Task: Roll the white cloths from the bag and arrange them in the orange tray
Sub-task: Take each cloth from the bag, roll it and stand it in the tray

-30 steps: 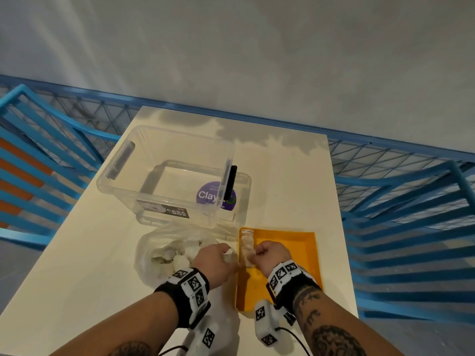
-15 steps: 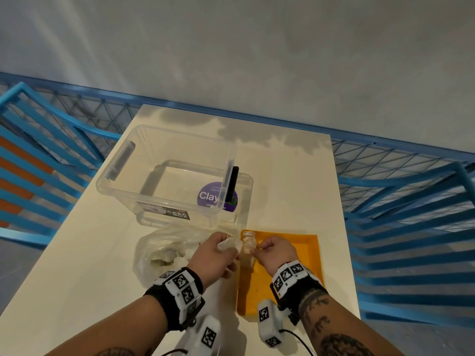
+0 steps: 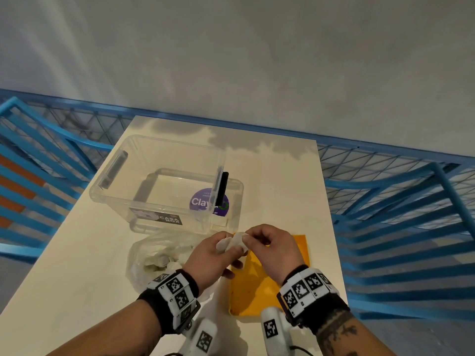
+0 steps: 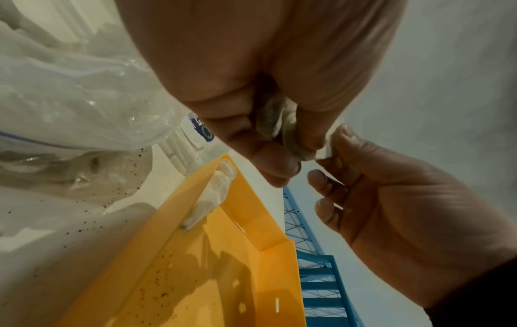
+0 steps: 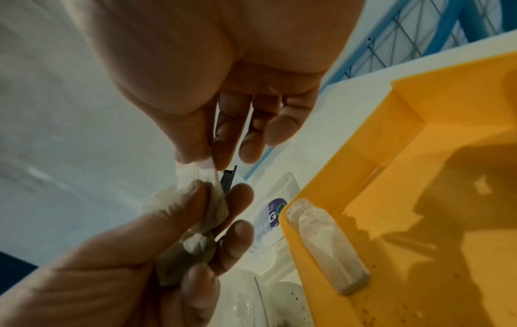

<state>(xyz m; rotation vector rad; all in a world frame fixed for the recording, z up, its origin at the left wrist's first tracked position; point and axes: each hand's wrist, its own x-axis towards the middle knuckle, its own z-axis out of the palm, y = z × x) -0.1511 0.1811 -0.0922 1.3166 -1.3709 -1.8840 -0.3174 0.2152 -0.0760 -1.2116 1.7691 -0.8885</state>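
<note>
The left hand (image 3: 209, 255) has its fingers curled round a small crumpled white cloth (image 3: 231, 244), bunched against the palm, as the left wrist view shows. The right hand (image 3: 270, 249) meets it from the other side, thumb and forefinger pinching a loose corner of the same cloth while its remaining fingers hang relaxed below. Both hands hold the cloth in the air, above the near-left corner region of the shallow orange plastic tray (image 3: 257, 291), not touching it. The cloth is still wadded, so by my reading it has only just been picked up and must be opened out and rolled before it can go down. Inside the tray a single rolled white cloth (image 5: 324, 245) already lies along the left wall, at the far end, snug against the rim; the rest of the tray floor shows only dark specks. Just left of the tray, touching or nearly touching the left wrist, sits the crumpled clear plastic bag (image 3: 159, 253) with several more white cloths visible through it, though how many cannot be counted. I judge the task to be early: one roll placed, a second in hand, the bulk still bagged. Beyond bag and tray stands a clear plastic storage box (image 3: 159, 181) on the cream table (image 3: 77, 265).
</note>
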